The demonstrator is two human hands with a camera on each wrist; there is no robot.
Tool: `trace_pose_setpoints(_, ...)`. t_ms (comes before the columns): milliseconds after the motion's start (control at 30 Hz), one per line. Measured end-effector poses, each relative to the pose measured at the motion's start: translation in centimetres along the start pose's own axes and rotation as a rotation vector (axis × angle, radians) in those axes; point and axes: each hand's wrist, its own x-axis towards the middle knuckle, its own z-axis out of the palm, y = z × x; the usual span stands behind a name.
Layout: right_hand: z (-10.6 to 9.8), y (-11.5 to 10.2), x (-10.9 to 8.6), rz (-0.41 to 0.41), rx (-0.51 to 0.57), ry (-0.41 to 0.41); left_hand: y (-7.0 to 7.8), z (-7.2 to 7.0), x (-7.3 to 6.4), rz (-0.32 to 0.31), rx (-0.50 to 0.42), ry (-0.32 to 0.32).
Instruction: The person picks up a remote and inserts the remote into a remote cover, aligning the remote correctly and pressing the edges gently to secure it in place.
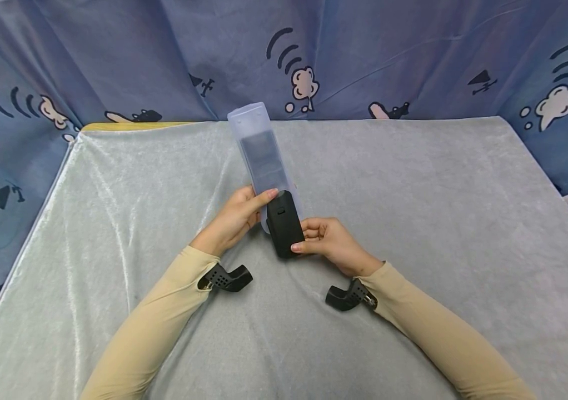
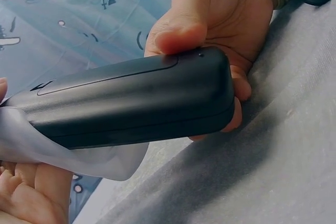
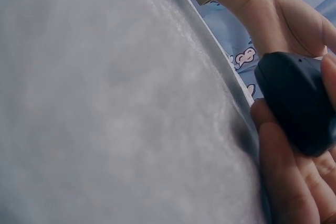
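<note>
A black remote control (image 1: 285,225), its back with the battery cover facing up, sticks out of the near end of a translucent sleeve (image 1: 262,153). My left hand (image 1: 234,216) grips the sleeve's near end, its thumb lying on the remote's upper end. The remote's lower end is pinched by my right hand (image 1: 333,243), thumb on top and fingers beneath. In the left wrist view, the battery cover's seam shows on the remote (image 2: 136,90), and the sleeve (image 2: 100,158) wraps its far part. The right wrist view shows the remote's rounded end (image 3: 294,103) between the right hand's fingers.
A pale grey velvety cloth (image 1: 439,222) covers the table under both hands. Behind it hangs a blue patterned curtain (image 1: 389,61), with a yellow edge (image 1: 134,126) showing at the back left. Black wrist-worn devices (image 1: 236,279) sit on both sleeved forearms.
</note>
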Motion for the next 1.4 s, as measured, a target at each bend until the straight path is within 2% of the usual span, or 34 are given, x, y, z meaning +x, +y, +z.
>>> trace_pose_setpoints(300, 0.01, -0.11, 0.04, 0.004, 0.001, 0.008, 0.02, 0.10, -0.01, -0.006, 0.022, 0.025)
trace_pose_setpoints(500, -0.06, -0.12, 0.04, -0.010, 0.006, 0.002, 0.07, 0.09, -0.03, 0.012, -0.007, -0.022)
trace_pose_setpoints(767, -0.15, -0.16, -0.08, -0.019, 0.004, -0.003, 0.07, 0.22, -0.08, 0.022, -0.002, -0.030)
trace_pose_setpoints(1000, -0.18, -0.29, -0.16, -0.009, 0.012, 0.004, -0.09, 0.32, -0.05, 0.040, -0.029, -0.079)
trace_pose_setpoints(1200, -0.08, -0.33, -0.15, -0.006, 0.010, 0.018, -0.09, 0.44, -0.09, 0.031, -0.031, -0.059)
trace_pose_setpoints(1400, 0.07, -0.28, -0.19, -0.021, 0.012, 0.033, -0.12, 0.59, -0.11, 0.019, -0.014, 0.001)
